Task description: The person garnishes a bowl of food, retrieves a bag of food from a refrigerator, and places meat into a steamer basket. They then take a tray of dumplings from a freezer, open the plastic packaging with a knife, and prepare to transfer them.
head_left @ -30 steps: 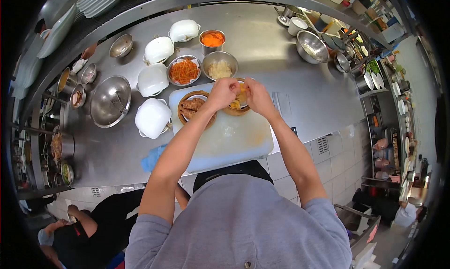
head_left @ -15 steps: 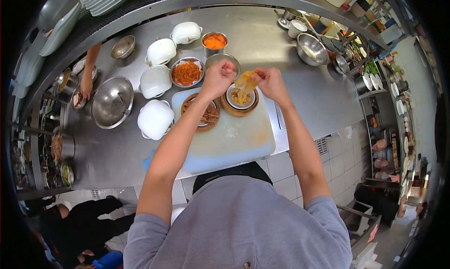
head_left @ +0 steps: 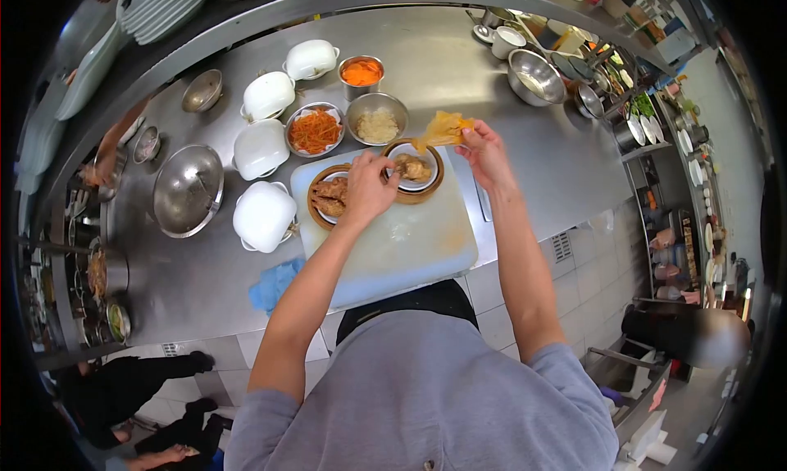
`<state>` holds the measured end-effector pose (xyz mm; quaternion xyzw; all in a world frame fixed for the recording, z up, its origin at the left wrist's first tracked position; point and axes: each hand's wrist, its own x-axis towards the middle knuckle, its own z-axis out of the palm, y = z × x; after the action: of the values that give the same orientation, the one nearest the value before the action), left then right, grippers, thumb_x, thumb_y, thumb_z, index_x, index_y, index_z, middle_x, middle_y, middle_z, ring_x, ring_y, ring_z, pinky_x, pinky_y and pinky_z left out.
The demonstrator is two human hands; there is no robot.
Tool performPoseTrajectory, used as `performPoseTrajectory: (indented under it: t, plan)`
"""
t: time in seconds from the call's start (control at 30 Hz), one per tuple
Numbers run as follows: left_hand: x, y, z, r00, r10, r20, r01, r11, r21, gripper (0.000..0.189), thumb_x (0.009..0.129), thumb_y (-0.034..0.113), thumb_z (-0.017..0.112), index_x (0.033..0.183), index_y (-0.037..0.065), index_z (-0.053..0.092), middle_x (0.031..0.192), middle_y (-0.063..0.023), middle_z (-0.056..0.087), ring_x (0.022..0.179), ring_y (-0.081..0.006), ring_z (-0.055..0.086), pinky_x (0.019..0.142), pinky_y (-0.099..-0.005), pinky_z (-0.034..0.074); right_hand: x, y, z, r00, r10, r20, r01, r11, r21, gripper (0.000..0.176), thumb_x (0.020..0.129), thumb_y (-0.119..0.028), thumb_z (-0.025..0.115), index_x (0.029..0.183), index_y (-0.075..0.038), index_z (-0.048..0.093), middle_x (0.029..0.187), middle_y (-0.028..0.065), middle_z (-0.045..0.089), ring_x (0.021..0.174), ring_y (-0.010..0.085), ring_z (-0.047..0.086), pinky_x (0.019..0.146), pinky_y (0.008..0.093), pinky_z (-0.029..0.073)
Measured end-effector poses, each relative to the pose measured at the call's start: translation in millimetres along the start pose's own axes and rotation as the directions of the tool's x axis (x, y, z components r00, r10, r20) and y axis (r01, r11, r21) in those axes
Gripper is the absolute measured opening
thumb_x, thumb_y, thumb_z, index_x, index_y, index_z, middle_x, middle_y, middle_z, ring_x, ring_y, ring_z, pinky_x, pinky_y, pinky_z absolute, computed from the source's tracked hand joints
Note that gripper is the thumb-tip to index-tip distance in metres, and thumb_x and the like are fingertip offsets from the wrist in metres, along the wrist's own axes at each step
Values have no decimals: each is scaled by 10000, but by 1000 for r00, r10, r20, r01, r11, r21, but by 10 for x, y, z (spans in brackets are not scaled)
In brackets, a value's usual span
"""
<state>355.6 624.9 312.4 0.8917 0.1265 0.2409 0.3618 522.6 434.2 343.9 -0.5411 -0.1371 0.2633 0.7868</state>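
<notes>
The right grip [head_left: 489,158] pinches a limp, translucent yellow sheet [head_left: 443,131] between thumb and fingers; the sheet hangs out to the left of that grip, raised clear of the desk [head_left: 566,155]. Below and to the left of the right grip stands a round bamboo steamer [head_left: 420,196] with a white dish [head_left: 403,150] inside it, holding a lump of pale brown food [head_left: 415,169].

The left grip [head_left: 370,191] has its fingers bent down at the left edge of this steamer, the fingertips close to the food; whether they press on it or pinch anything, I cannot tell. Just left of the left grip, and partly covered by it, is a second steamer [head_left: 312,199] with reddish-brown pieces [head_left: 329,194]. Both steamers rest on a pale cutting board [head_left: 410,241] that spreads beneath and nearer the body than the left grip.

Beyond the left grip sits a metal bowl [head_left: 400,114] of pale chopped bits, with a bowl [head_left: 316,154] of orange shreds to its left and a metal pot [head_left: 364,90] of orange slices farther off. Well left of both grips, white lidded pots [head_left: 265,217] stand in a row, and a crumpled blue cloth [head_left: 276,285] lies nearer the body than the left grip.
</notes>
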Motion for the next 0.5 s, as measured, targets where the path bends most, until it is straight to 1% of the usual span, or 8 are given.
performPoseTrajectory:
  t: [0.03,0.23,0.27,0.3,0.33,0.37,0.47,0.5]
  plan:
    - [-19,7,-2,1000,9,11,-9,1000,-1,156,755,121,719,889,46,692,950,-146,594,985,-342,549,878,-440,457,-35,13,-57,1000,-5,-12,5,1000,5,139,972,-113,578,1098,-104,636,1030,0,684,919,99,630,750,279,512]
    - [-152,43,-125,999,-7,-32,11,990,142,182,732,90,723,900,30,688,909,-145,595,913,-330,573,822,-433,465,-300,13,-714,998,-17,53,-19,792,611,176,982,-122,560,1154,-113,594,1113,9,665,975,135,641,775,306,539]
    - [-207,71,-173,998,9,-63,1,988,154,179,726,75,721,895,25,686,887,-138,596,853,-329,581,787,-428,468,-409,-109,-874,999,-42,8,29,794,608,176,982,-122,560,1154,-113,594,1113,9,665,975,135,641,775,306,539]
    - [-236,37,-197,966,212,-146,-181,963,199,177,729,71,721,894,19,686,876,-140,602,831,-326,589,777,-416,474,-511,-240,-1052,996,-68,-50,85,774,628,181,978,-114,563,1157,-110,591,1116,14,664,970,137,644,777,306,544]
    - [-301,150,-251,982,121,-144,-92,977,192,162,738,56,718,892,17,686,871,-126,613,845,-305,596,780,-387,475,-603,-369,-1277,990,-91,-109,140,751,645,186,975,-107,566,1159,-107,589,1119,19,664,966,138,648,779,306,550]
    - [-419,58,-272,992,-110,-58,114,990,78,171,763,35,711,928,6,677,934,-131,619,890,-293,594,817,-380,479,-694,-517,-1587,982,-111,-154,184,751,634,186,975,-107,566,1159,-107,589,1119,19,664,966,138,648,779,306,550]
    - [-582,220,-325,993,36,-117,-16,987,162,205,819,25,694,1020,-2,662,1049,-152,593,1018,-330,581,916,-403,469,-1017,-1097,-2709,861,-284,-422,468,770,435,191,955,-77,585,1146,-87,590,1079,47,671,912,153,660,773,303,569]
    - [-659,262,-308,986,-77,-148,99,984,148,215,823,36,694,1034,0,669,1051,-148,593,1022,-323,578,915,-412,466,-1133,-1330,-3112,799,-320,-510,531,772,348,188,948,-65,590,1136,-80,593,1064,58,674,895,157,664,769,299,575]
